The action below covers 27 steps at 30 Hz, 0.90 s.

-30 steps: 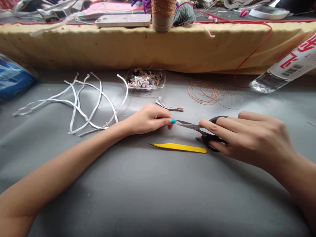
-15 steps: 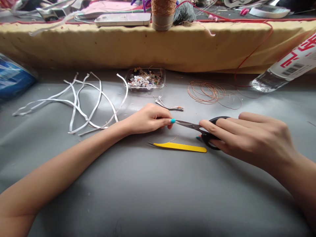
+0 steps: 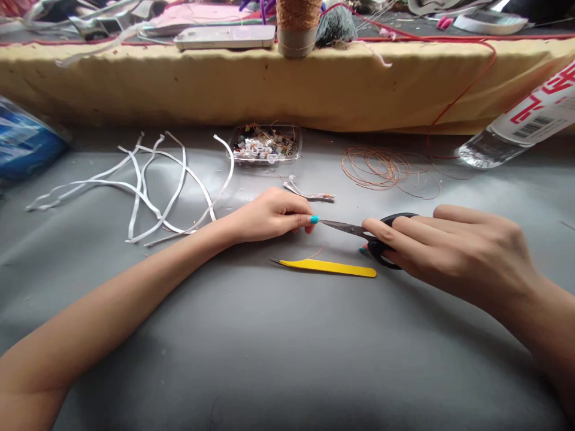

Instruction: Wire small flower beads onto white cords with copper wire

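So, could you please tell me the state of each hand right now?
Left hand: pinched closed; whether it holds anything cannot be told.
Right hand: closed on the scissors.

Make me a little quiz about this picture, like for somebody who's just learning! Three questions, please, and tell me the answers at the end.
1. True or false: the slim yellow tweezers with dark pointed tips lie on the smooth grey tabletop.

2. Which lies closer to the clear bottle with the red-and-white label: the loose coil of thin copper-coloured wire or the flat white strips?

3. Pick one. The right hand is holding:
A) the tweezers
B) the bottle
C) the black-handled metal scissors

Key:
1. True
2. The coil
3. C
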Tool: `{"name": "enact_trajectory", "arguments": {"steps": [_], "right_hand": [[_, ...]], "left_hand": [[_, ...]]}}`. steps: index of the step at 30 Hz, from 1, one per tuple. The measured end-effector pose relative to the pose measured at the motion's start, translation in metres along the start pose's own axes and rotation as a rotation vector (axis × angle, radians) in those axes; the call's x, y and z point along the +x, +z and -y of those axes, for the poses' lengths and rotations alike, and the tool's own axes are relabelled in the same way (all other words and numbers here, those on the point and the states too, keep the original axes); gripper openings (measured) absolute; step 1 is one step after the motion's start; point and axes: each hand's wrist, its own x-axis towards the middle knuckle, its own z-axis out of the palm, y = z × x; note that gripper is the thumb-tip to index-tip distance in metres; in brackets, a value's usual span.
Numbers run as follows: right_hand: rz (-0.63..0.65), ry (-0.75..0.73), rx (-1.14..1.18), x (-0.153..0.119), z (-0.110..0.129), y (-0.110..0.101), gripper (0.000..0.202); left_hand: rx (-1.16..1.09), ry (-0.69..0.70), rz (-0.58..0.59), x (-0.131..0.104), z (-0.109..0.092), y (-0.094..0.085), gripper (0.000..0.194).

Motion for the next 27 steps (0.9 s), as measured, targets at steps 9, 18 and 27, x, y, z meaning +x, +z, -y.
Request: {"name": "enact_trajectory", "arguments": {"steps": [9,18,27], "right_hand": [[0.028,0.028,0.027,-0.0006,-0.0013,0.0003,0.016],[0.012,0.017,-0.006,-0.0028,-0.0021,0.0024,0.019],[0.048,0.02,0.03,-0.0064,-0.0023,0.0032,0.022]], "left_hand": [[-0.05,-0.034,0.036,-0.0007,0.0012,-0.0015,0.025],[-0.076,-0.046,0.052,-0.0013,-0.001,-0.0029,0.027],[-0.05,-0.041,0.041,-0.0004,-0.0015,-0.002,0.027]]}}
